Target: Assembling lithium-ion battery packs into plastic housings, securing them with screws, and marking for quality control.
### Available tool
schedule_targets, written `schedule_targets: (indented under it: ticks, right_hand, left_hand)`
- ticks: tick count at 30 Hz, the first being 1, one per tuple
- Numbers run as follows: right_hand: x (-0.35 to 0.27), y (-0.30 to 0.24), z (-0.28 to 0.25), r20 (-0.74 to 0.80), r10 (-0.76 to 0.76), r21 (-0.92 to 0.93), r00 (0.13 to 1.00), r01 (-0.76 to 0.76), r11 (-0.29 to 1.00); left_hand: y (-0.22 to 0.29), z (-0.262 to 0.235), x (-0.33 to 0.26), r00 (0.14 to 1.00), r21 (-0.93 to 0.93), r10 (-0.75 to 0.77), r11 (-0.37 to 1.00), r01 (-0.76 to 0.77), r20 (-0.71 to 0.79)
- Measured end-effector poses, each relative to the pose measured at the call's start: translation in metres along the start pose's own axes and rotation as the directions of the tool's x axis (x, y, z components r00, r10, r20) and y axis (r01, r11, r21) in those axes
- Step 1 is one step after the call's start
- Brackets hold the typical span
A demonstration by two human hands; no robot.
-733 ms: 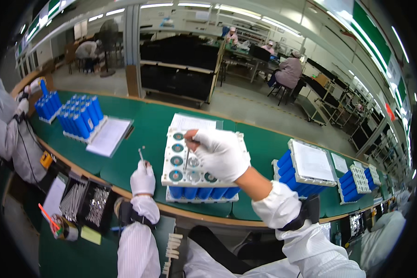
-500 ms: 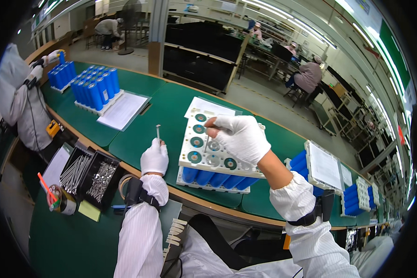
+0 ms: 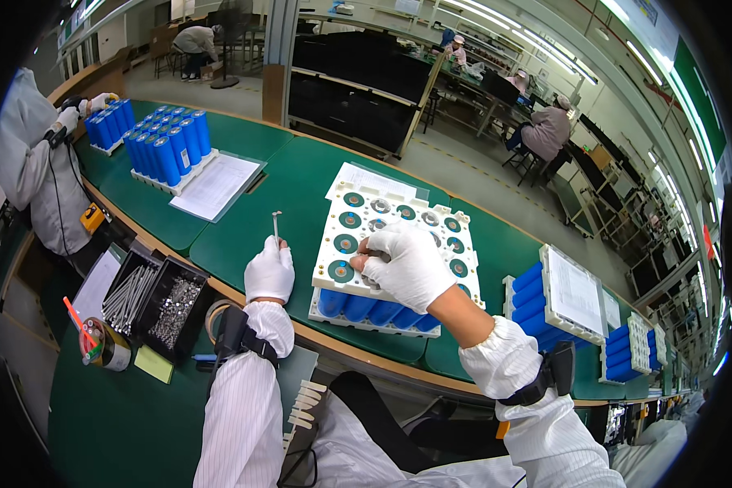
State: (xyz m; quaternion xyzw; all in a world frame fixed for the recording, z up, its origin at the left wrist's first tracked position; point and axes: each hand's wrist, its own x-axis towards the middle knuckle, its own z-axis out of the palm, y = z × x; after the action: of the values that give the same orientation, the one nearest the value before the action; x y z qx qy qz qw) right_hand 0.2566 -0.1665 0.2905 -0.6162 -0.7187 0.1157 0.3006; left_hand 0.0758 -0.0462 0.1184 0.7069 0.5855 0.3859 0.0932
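Observation:
In front of me stands a battery pack of blue cylindrical cells (image 3: pixel 358 307), seated between a lower white holder and a perforated white top plate (image 3: pixel 328 281). Round cell ends with green rings show through the plate's holes. My right hand (image 3: pixel 407 267), in a white glove with bare fingertips, is closed in a pinch low over the plate's near left part; whatever the fingers hold is hidden. Left of the pack, my gloved left hand (image 3: pixel 270 272) is closed around a thin metal bolt (image 3: pixel 276 226) that points upward with its small head on top.
Black bins hold long bolts (image 3: pixel 130 299) and small metal parts (image 3: pixel 175 313) at lower left, beside a tape roll (image 3: pixel 106 346). Other blue cell blocks (image 3: pixel 171 146) stand at far left and on the right (image 3: pixel 529 289). A co-worker (image 3: pixel 37 163) works at the left.
My right hand has come down and nearer to the plate; the thin rod seen below its fingers no longer shows. My left hand keeps its bolt, slightly lower.

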Motion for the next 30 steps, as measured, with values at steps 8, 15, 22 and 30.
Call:
schedule_targets:
  ticks: [8,15,22,30]
  right_hand:
    - [-0.003,0.003,0.001,-0.010,-0.036,0.012,0.999,0.036,0.999]
    - [-0.001,0.004,0.002,0.017,-0.002,0.005,1.000,0.002,1.000]
    - [-0.002,0.002,-0.004,-0.066,-0.081,-0.048,0.995,0.078,0.996]
    - [-0.026,-0.019,-0.032,-0.140,-0.193,0.098,0.971,0.208,0.973]
  left_hand:
    - [0.001,-0.002,-0.003,1.000,0.004,-0.026,1.000,0.026,0.013]
    - [-0.001,0.001,-0.001,1.000,0.008,-0.017,1.000,0.017,0.013]
    - [-0.001,0.002,0.007,0.998,-0.141,0.006,0.990,-0.014,-0.060]
    - [0.064,-0.111,-0.031,0.985,-0.613,-0.037,0.779,0.135,0.170]
